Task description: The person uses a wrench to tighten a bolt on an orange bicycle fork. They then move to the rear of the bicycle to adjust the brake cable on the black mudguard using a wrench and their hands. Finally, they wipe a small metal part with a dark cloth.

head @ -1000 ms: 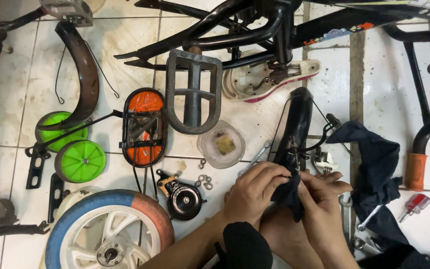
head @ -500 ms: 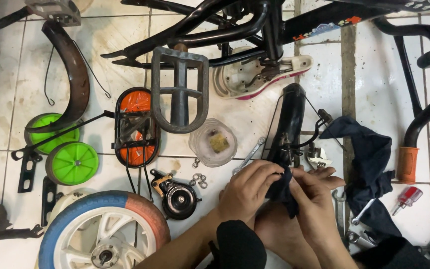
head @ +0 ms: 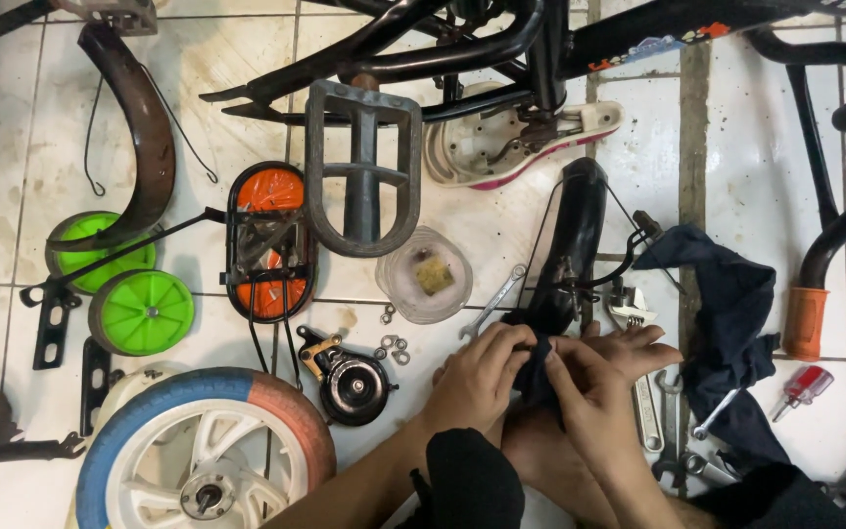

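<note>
Since the earlier frames, barely anything has moved: both hands stay bunched at the lower end of the black mudguard, w/ only small finger shifts, so I read it as the same rubbing/pinching work carrying on. Left hand is clenched on a dark cloth pressed against the guard's end; right hand pinches the same cloth from the other side, its outer fingers spread loose. The mudguard itself lies on the white tile floor, running up and away from the grip, w/ a thin wire stay sticking out to the right.

Just right of the grip: an adjustable wrench, then a crumpled dark rag, and further out a red-handled screwdriver. Just left of the grip: a small spanner, some loose nuts, and a black bike bell.

Containers: a clear round plastic tub sits up-left of the grip, holding one yellowish square piece; can't tell what it is. An orange basket w/ black wire frame lies further left; nothing visible inside.
</note>
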